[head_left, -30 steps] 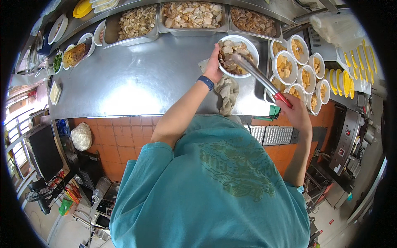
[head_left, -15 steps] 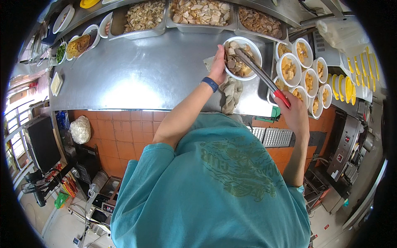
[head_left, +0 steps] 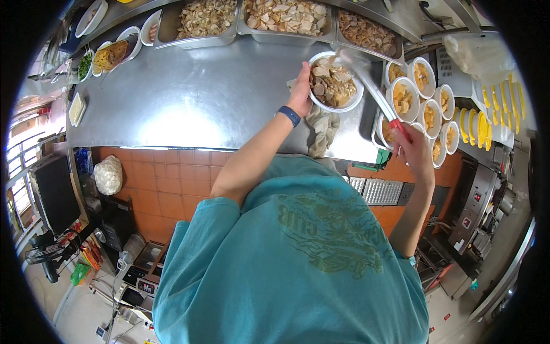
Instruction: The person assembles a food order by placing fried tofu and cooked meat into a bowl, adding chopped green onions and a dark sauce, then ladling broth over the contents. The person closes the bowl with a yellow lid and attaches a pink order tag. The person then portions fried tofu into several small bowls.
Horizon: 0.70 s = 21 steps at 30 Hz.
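1. The left hand (head_left: 301,94) gripped the near-left rim of a white bowl (head_left: 334,82), fingers curled over the edge, a dark blue band on the wrist just behind it.
2. The bowl stood on the steel counter (head_left: 195,97) toward its right end, close to the far edge, and was filled with pale and brown slices of food.
3. The right hand (head_left: 413,150) was closed around the red grip of a pair of long metal tongs (head_left: 372,86), which slanted up and left from the hand.
4. The tips of the tongs reached the far-right rim of the bowl; whether they pinched any food could not be made out.
5. A crumpled grey cloth (head_left: 322,127) lay on the counter just beside the near edge of the bowl, under the left wrist.
6. Along the far edge of the counter ran three steel trays (head_left: 289,17) heaped with cooked pieces, side by side.
7. At the right end of the counter, a cluster of small white bowls (head_left: 421,97) held orange-yellow food, packed touching one another, with the right hand over their near side.
8. At the far-left corner stood several white dishes (head_left: 123,49) with greens and other food, well apart from the bowl.
9. Yellow lids (head_left: 487,117) were stacked in rows beyond the small bowls at the right.
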### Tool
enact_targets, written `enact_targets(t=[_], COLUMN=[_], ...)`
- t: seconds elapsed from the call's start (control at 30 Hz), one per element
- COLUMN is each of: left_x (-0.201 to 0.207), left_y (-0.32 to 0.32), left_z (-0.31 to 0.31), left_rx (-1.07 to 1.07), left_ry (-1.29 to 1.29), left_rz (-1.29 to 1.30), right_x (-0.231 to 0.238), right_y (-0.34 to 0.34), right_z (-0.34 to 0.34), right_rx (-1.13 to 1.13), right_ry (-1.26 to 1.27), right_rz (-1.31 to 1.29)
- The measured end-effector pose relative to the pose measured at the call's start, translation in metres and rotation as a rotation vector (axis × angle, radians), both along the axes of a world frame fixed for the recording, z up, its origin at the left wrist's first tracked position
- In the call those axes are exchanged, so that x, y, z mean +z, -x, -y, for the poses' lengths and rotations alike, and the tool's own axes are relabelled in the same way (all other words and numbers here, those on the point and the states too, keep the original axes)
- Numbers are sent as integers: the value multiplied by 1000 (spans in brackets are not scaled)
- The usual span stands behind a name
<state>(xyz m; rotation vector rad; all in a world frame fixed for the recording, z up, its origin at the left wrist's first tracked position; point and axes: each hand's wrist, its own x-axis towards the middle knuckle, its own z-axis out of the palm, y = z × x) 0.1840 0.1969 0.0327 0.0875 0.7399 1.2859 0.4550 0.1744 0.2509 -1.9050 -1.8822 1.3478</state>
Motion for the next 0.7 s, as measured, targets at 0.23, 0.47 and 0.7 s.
enact_targets(t=[0.23, 0.47, 0.7], left_x=[18, -3, -16], left_y=[4, 42, 89], left_z=[6, 41, 77], left_rx=[11, 153, 210], left_ry=[64, 79, 123], left_rz=[40, -25, -115], right_x=[-41, -20, -36], right_y=[-1, 23, 107], right_z=[-86, 2, 53], right_rx=[-26, 97, 391], right_ry=[-242, -390, -361], right_rz=[328, 403, 358])
